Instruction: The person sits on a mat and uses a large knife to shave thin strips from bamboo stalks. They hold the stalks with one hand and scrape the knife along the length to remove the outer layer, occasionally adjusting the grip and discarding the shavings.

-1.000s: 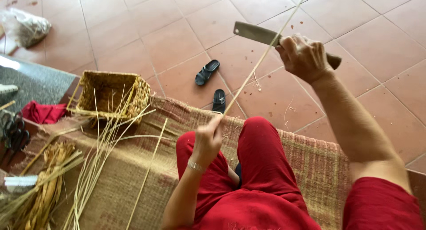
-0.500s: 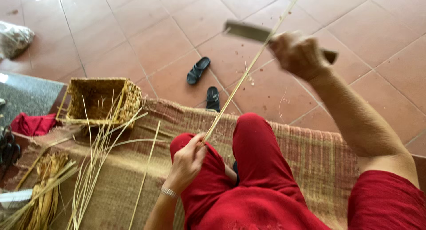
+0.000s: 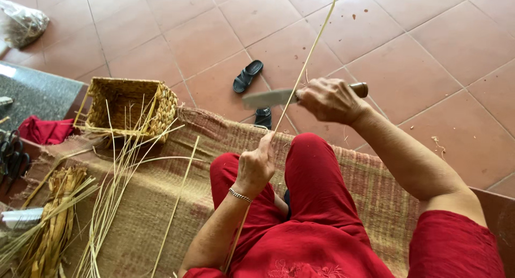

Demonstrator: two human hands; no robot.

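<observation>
A crumpled clear plastic bag (image 3: 21, 25), greyish with pale straw-like contents, lies on the terracotta tiled floor (image 3: 161, 36) well beyond the square woven straw basket (image 3: 131, 107), at the frame's far-left top corner. No labels, signs or screens show.

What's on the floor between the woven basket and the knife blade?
In the head view, one black sandal lies on the bare tiles between the basket and the knife; a second sits below the blade.

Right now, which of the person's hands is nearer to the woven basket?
Left. The left hand grips the reed above the knee, right of the basket; the right hand, holding the knife, is farther right.
</observation>
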